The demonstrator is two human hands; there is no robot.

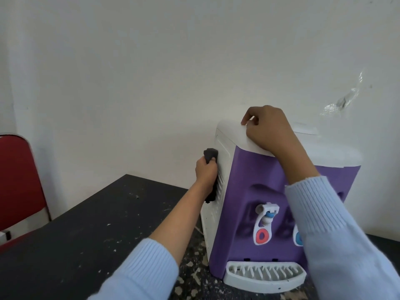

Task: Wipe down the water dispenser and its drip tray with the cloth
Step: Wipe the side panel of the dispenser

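Note:
A purple and white water dispenser (255,180) stands on a dark table (75,234). My left hand (205,172) grips a dark grey cloth (211,156) and presses it against the dispenser's white left side panel, over the vent slots. My right hand (268,128) rests on the white top, fingers curled over its back edge. The white slotted drip tray (265,274) sits at the foot of the front, below two taps with a red (262,234) and a blue ring. My right sleeve hides most of the blue tap.
A red chair (17,180) stands at the left beside the table. A white wall runs close behind the dispenser, with scuffed paint at the upper right. The tabletop near the dispenser is speckled with pale flecks.

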